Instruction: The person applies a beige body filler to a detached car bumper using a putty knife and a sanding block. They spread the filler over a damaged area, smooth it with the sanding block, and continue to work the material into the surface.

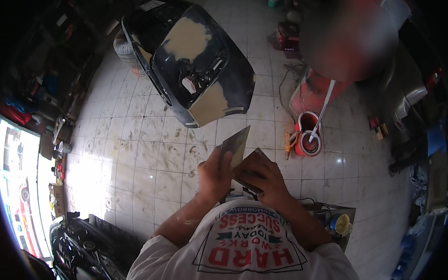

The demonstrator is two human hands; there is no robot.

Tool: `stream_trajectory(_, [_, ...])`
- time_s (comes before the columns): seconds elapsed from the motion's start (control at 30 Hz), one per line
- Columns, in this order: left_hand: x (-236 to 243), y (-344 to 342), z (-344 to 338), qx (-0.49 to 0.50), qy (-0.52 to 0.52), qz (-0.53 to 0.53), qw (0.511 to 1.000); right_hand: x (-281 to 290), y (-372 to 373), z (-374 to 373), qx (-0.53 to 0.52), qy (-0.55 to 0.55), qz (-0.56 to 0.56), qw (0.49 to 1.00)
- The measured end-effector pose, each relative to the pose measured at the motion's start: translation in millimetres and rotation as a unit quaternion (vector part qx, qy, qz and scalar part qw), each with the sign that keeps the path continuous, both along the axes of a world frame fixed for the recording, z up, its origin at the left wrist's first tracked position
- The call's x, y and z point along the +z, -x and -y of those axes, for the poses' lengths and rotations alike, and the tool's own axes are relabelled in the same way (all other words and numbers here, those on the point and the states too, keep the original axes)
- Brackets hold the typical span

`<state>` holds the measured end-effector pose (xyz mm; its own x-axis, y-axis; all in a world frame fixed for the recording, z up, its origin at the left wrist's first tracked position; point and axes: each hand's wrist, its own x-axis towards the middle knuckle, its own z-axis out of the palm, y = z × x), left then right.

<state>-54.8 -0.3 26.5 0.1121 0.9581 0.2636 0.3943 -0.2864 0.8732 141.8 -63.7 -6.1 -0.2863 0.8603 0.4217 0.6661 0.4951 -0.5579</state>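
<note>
In front of my chest my left hand [215,175] grips a thin, flat filler spreader [235,144], tilted upward, with a pale yellowish smear along its face. Close beside it, my right hand [265,178] has its fingers bent around a darker flat plate [254,157], its surface brown and stained. The two plates nearly meet between my hands; whether they touch I cannot tell. Beyond them on the floor stands a dark car body panel [236,65] with tan filler patches [187,38] on its surface.
A red mop bucket [308,146] with a white-handled mop [326,104] stands to the right. Stacked tyres [126,48] are behind the panel. A small table with a yellow-rimmed tin [341,224] is at my right, dark car parts [92,248] at lower left. Tiled floor [135,143] lies between.
</note>
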Motion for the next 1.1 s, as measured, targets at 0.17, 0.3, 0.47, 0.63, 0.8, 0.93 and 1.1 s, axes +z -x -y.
stream_trajectory(0.17, [10, 1, -21, 0.06, -0.023, 0.214, 0.975, 0, 11, 21, 0.06, 0.083, 0.004, 0.995])
stream_trajectory(0.3, [6, -8, -21, 0.054, 0.271, 0.437, 0.856, 3, 3, 23, 0.089, 0.013, -0.179, 0.98])
stream_trajectory(0.47, [-5, -8, 4, 0.008, 0.395, 0.504, 0.768, -6, -32, -16, -0.054, 0.053, -0.075, 0.994])
stream_trajectory(0.63, [-25, -20, 6, 0.019, 0.22, 0.457, 0.862, 3, -30, 7, -0.05, 0.048, -0.286, 0.956])
stream_trajectory(0.8, [-35, -34, 12, -0.018, 0.173, 0.41, 0.895, -16, -4, 36, -0.014, 0.058, -0.35, 0.935])
stream_trajectory(0.93, [-27, -42, 15, -0.025, 0.196, 0.416, 0.888, -48, -13, 42, -0.08, 0.094, -0.242, 0.962])
stream_trajectory(1.1, [-13, -44, 4, -0.057, 0.208, 0.387, 0.896, -25, -37, 48, -0.132, 0.16, -0.082, 0.975])
